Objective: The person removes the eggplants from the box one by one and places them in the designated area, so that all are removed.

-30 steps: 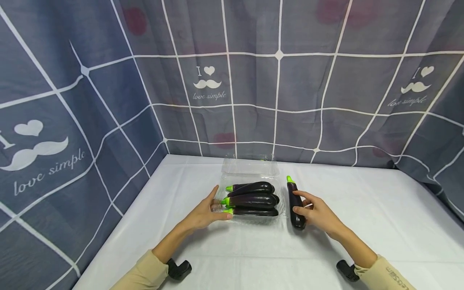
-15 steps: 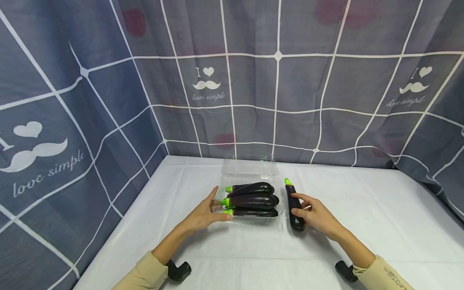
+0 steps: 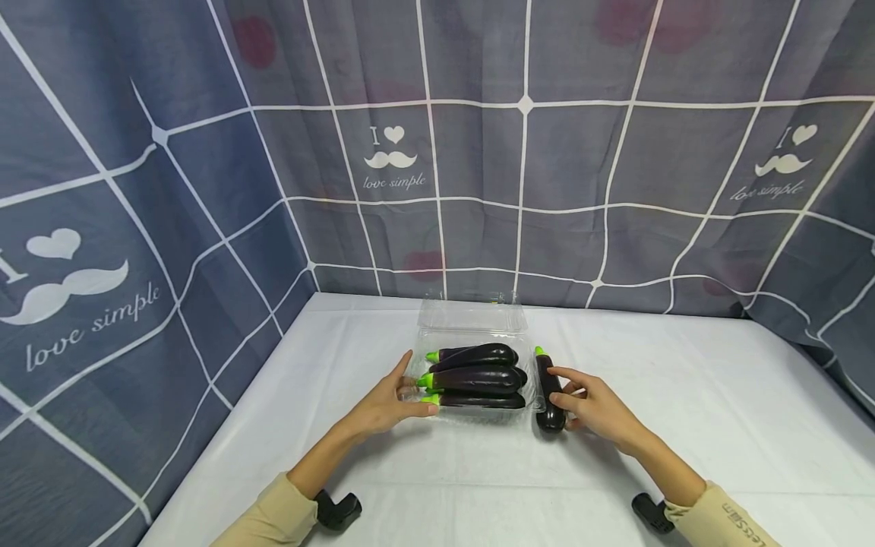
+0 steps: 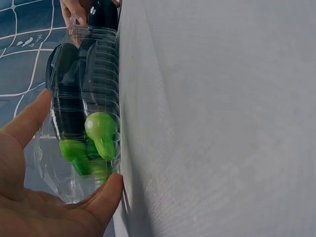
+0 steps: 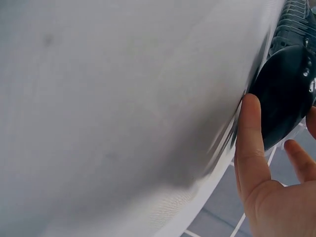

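A clear plastic clamshell container [image 3: 478,332] stands on the table with its lid tipped back. Several dark purple eggplants [image 3: 478,378] with bright green stems lie across it. Spread round the container's left end, my left hand [image 3: 383,403] touches it with straight thumb and fingers; the left wrist view shows the green stem ends [image 4: 99,133] through the plastic. My right hand [image 3: 591,406] holds one more eggplant [image 3: 549,391] close against the container's right side, stem pointing away. In the right wrist view its rounded end [image 5: 284,94] lies between my fingers.
A white cloth [image 3: 444,486] covers the table. Grey checked curtains [image 3: 478,167] hang behind and at both sides. Black camera mounts [image 3: 338,510] sit at both wrists, by the beige sleeves.
The eggplant at my right hand has moved left, from a gap beside the container up to its right side, and its stem end sits nearer me. My left hand stays in place.
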{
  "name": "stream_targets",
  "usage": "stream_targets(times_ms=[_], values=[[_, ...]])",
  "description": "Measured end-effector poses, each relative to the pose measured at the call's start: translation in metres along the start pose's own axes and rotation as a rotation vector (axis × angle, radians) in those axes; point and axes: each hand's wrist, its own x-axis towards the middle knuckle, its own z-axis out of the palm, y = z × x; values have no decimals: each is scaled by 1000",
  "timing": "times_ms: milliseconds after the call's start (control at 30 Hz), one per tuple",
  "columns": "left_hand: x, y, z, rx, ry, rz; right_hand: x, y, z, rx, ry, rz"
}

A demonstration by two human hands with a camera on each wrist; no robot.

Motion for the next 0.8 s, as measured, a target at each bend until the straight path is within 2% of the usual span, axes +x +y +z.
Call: stream_targets(times_ms=[800], values=[[0, 0, 0, -16, 1, 1, 3, -2, 5, 24, 17, -12]])
